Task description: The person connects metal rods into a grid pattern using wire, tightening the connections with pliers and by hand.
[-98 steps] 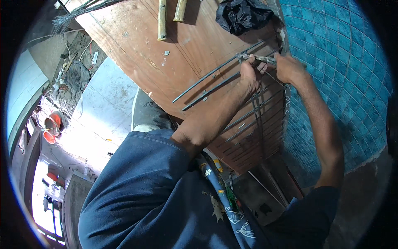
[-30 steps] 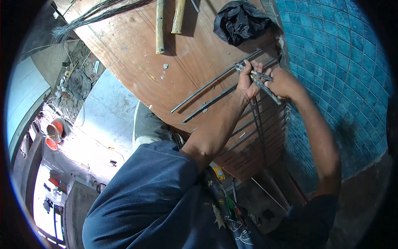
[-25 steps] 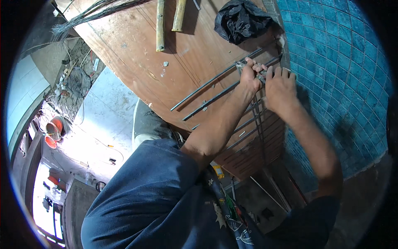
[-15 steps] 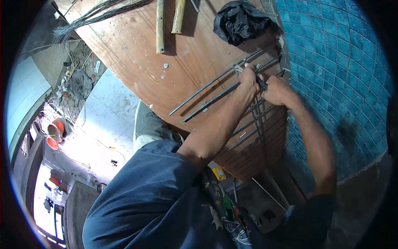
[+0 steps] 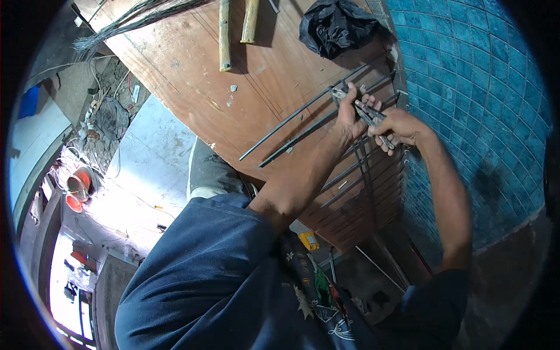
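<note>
Right hand point(image 5: 402, 124) swung open, plier handles now showing

Half a second ago the right hand was curled tight and hid most of the tool; now it has turned so its fingers come into sight underneath, and the long grey pliers point(image 5: 364, 112) show with their handles parted. From where I stand, it has them in a loose grip, handles lying across the palm and fingers, likely so they can spread without slipping away.

Just beside it, the left hand point(image 5: 351, 111) has stayed put over the metal rods point(image 5: 291, 121), thumb raised, fingers half bent. I can't tell whether it pinches the head of the pliers, a rod, or both; that spot is too crowded. Its position suggests steadying, the forearm slanting in across the rods.

Those rods lie in a slanting row on the wooden board point(image 5: 175, 87), roughly side by side with gaps between, perhaps spaced so that fingers can get around each one. The pliers sit above them, toward the end by the blue tiled wall point(image 5: 466, 87).

Farther up the board, well apart from the hands, are a crumpled black bag point(image 5: 338, 29), two yellowish sticks point(image 5: 225, 41) and a bundle of thin wire point(image 5: 140, 20), seemingly pushed aside to leave elbow room.
</note>
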Action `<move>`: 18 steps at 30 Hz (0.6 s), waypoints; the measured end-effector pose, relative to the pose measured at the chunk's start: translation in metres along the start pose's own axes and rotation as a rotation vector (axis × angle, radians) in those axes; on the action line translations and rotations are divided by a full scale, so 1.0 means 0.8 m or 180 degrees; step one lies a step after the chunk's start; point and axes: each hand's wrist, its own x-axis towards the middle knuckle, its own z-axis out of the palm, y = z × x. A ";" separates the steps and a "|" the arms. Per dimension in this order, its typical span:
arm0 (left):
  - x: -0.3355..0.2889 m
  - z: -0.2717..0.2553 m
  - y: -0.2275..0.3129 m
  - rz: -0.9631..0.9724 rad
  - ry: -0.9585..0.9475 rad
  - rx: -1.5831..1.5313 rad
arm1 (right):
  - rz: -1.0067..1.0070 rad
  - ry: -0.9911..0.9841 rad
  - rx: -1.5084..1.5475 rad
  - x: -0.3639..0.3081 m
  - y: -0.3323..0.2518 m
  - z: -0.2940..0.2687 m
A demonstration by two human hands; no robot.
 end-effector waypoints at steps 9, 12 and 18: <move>0.019 -0.008 0.009 -0.0170 -0.0341 -0.0569 | -0.1700 0.2147 -0.3970 -0.025 0.002 0.029; 0.030 -0.006 0.009 -0.0058 -0.0237 -0.0614 | -0.1445 0.2636 -0.4958 -0.038 -0.002 0.067; 0.036 0.043 0.005 -0.0068 0.1431 -0.0157 | -0.1090 0.3323 -0.5135 0.020 0.030 0.041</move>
